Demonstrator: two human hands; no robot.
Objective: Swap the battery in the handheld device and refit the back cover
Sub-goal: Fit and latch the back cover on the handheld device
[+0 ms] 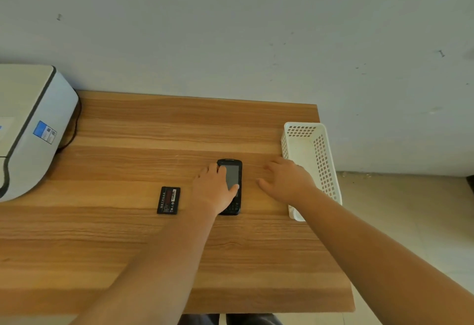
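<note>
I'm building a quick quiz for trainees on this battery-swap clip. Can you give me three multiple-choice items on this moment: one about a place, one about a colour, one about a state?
1. Where does the loose battery lie?
A. in the basket
B. on the table, on the left hand's outer side
C. on the printer

2. What colour is the basket?
A. white
B. blue
C. black

3. How does the handheld device lie?
A. screen up on the table
B. lifted clear of the table
C. inside the basket

Answers:
1. B, since the battery rests flat on the wooden table, apart from the left hand.
2. A, since its perforated walls are white.
3. A, since its dark screen and keypad face up on the table, the left hand resting on it and the right hand open beside it.
</note>
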